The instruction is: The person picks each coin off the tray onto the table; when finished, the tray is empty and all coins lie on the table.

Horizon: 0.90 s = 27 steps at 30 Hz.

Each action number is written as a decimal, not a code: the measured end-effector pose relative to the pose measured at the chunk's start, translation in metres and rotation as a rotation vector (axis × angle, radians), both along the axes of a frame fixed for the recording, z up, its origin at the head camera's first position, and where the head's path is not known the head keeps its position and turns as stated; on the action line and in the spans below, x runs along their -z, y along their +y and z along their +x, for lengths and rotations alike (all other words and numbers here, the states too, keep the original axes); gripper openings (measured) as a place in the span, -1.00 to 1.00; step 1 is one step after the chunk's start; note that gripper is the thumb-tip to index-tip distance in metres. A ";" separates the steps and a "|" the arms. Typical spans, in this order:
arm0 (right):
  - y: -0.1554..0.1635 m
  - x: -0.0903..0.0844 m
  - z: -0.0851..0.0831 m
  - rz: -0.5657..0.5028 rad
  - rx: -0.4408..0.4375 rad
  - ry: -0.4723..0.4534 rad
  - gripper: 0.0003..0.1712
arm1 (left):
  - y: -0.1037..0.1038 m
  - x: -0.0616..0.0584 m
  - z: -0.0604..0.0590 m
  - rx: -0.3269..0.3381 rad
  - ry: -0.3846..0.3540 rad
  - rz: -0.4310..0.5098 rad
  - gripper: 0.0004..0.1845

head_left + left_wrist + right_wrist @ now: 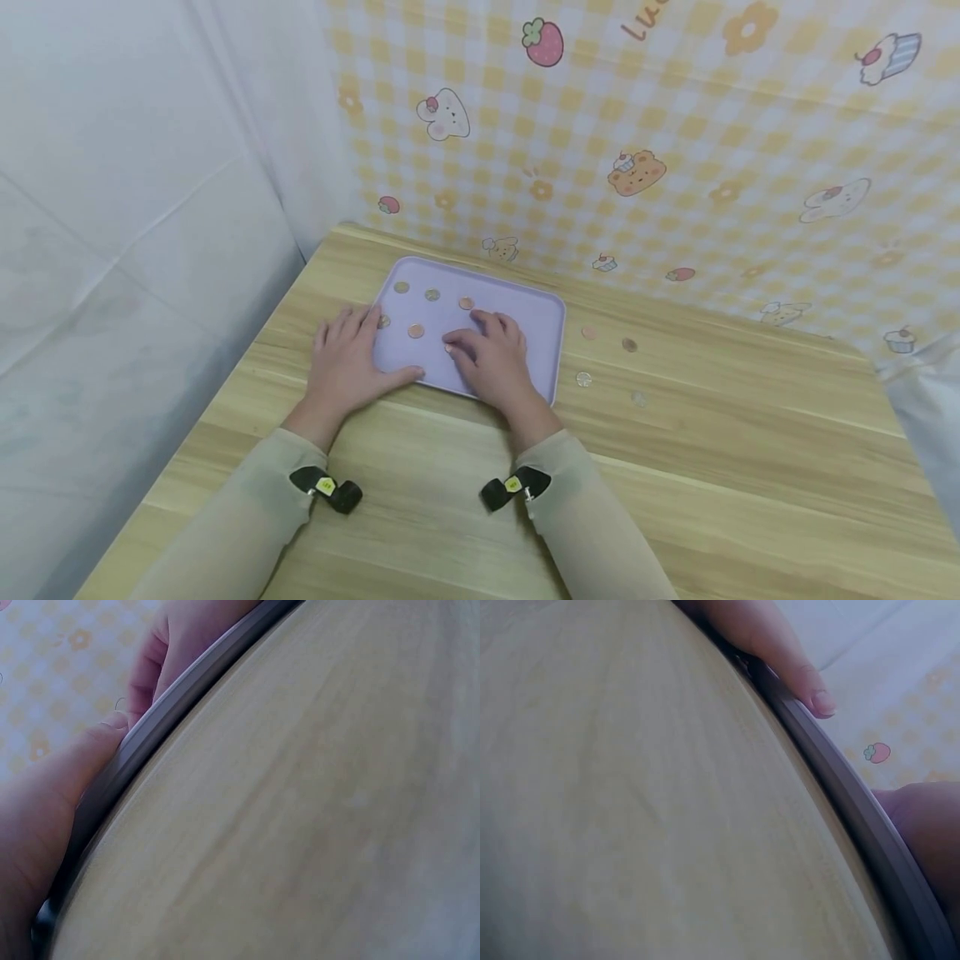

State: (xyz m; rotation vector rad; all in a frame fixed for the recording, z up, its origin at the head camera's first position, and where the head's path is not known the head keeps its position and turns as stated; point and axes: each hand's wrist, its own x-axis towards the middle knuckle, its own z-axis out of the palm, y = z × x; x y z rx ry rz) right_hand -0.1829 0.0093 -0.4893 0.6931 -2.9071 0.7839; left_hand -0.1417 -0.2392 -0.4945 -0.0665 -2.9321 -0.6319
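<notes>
A lilac tray [536, 333] lies on the wooden table with several coins spread over it. My left hand [345, 358] rests at the tray's left front corner, its fingers along the left side and the thumb on the front rim. One brass-coloured coin [385, 321] lies right by those fingers. Over the middle of the tray, my right hand [495, 358] pinches a small coin [448, 348] between thumb and index finger, low at the tray floor. Copper-coloured coins [416, 331] and duller ones [401, 287] lie flat around it. Both wrist views show only tray rim and parts of the hands.
Right of the tray, on the table [720, 433], lie a pinkish coin [588, 332], a darker brown coin [629, 344] and silvery coins [583, 379]. A yellow checked cloth [577, 125] hangs behind the table, and a white cloth [150, 208] hangs at the left.
</notes>
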 end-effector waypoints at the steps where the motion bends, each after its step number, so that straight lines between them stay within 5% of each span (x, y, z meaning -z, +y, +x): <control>1: 0.000 0.000 0.000 -0.013 0.004 -0.001 -0.73 | 0.000 0.000 0.000 0.000 -0.001 0.000 0.42; 16: 0.005 -0.005 -0.005 -0.113 0.020 -0.115 -0.78 | 0.000 -0.001 0.000 -0.004 -0.013 0.004 0.49; 27: 0.006 -0.001 -0.005 -0.174 -0.021 -0.033 -0.84 | 0.000 -0.001 0.000 -0.002 -0.002 0.006 0.48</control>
